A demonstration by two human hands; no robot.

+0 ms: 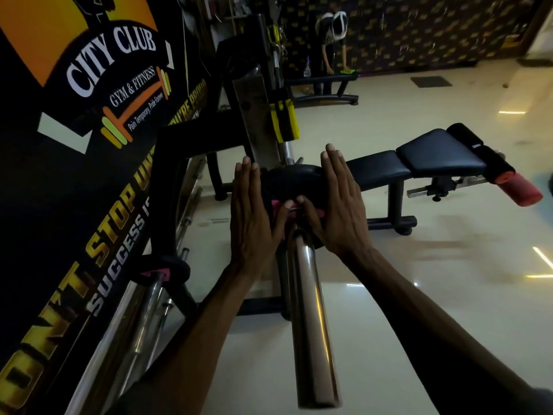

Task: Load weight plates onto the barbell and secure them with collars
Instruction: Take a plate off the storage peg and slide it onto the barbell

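- Pressing flat, fingers spread, left hand and right hand against black plate on barbell sleeve, frame centre.
- Crowding behind: bench at right, wall banner filling left.

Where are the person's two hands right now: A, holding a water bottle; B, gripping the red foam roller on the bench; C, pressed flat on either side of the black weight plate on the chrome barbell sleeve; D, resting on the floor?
C: the left hand and right hand lie open-palmed against the round black weight plate, which sits on the shiny chrome barbell sleeve.
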